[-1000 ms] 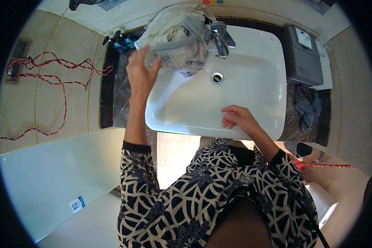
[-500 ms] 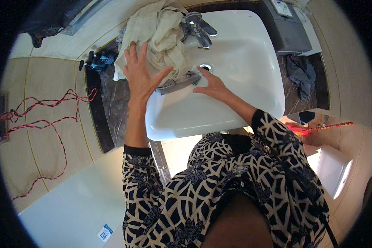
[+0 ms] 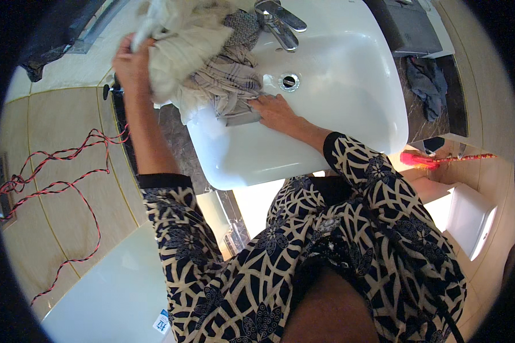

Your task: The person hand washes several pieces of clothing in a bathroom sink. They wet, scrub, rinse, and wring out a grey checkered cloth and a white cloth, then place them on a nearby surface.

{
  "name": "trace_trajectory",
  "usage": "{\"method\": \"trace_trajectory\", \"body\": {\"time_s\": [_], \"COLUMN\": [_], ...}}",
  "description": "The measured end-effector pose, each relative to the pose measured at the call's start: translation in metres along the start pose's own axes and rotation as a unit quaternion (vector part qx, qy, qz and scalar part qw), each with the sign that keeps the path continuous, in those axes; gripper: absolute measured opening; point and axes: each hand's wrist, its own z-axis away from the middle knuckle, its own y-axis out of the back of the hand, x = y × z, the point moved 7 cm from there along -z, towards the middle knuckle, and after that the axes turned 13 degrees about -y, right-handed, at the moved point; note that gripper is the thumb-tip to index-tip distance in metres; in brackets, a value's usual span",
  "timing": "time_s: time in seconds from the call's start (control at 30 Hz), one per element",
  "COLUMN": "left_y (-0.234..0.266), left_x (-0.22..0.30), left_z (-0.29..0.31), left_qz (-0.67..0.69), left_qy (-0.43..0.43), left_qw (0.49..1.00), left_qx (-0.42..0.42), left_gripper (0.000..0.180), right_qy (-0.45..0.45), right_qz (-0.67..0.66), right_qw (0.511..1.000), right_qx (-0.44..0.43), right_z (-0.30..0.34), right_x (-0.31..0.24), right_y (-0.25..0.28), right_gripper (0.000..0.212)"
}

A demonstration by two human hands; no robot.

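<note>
Cream cloth (image 3: pixel 186 51) was drawn leftward since the earlier frame, clenched in left hand (image 3: pixel 133 66). Checked cloth (image 3: pixel 232 75) was touched by right hand (image 3: pixel 277 112); its grip could not be told.

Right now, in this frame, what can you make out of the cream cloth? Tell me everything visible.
The cream cloth is a loose, crumpled bundle of soft-looking off-white fabric, heavily folded and partly blurred. The left hand grips it at its left side. It lies bunched up at the far left of the sink, against the plaid cloth on its right. Its top runs to the picture's upper edge. Whether it is wet I cannot tell.
</note>
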Motion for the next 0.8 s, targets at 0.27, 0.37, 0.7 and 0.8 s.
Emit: {"method": "trace_trajectory", "body": {"time_s": [0.27, 0.37, 0.7, 0.8], "left_y": [-0.04, -0.052, -0.036, -0.037], "left_x": [0.001, -0.024, -0.062, -0.061], "left_z": [0.012, 0.026, 0.022, 0.027], "left_qz": [-0.27, -0.263, -0.163, -0.146], "left_qy": [-0.205, -0.214, -0.014, -0.012], "left_qw": [0.938, 0.935, 0.977, 0.981], "left_qx": [-0.075, -0.104, -0.137, -0.124], "left_gripper": [0.042, 0.049, 0.043, 0.04], "right_qy": [-0.017, 0.005, -0.046, -0.048], "right_qz": [-0.12, -0.11, 0.032, 0.18], "right_qw": [0.993, 0.993, 0.986, 0.958], "right_qx": [0.013, 0.043, -0.16, -0.218], "right_z": [0.052, 0.072, 0.133, 0.134], "right_x": [0.055, 0.077, 0.138, 0.152], "right_y": [0.058, 0.091, 0.136, 0.125], "right_gripper": [0.027, 0.026, 0.017, 0.018]}}
